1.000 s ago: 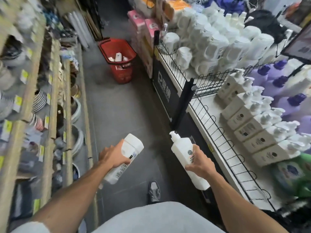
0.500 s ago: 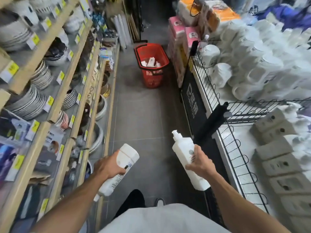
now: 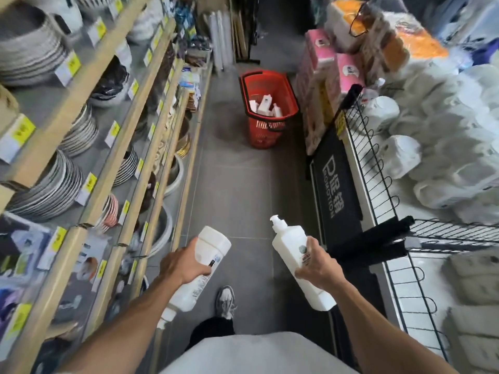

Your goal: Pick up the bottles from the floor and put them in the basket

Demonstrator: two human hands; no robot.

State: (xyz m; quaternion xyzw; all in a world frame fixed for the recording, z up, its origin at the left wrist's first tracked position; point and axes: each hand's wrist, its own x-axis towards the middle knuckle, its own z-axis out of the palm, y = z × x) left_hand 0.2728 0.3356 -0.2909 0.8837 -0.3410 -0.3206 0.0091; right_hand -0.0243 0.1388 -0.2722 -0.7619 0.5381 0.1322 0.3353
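Stacked plates (image 3: 48, 188) left shelves; pink packs (image 3: 347, 70) right.

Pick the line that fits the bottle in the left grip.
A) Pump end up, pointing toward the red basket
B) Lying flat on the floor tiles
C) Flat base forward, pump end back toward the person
C: the bottle in the left grip shows its flat base at the far end, while its narrow neck end sticks out below the grip, back toward the person.
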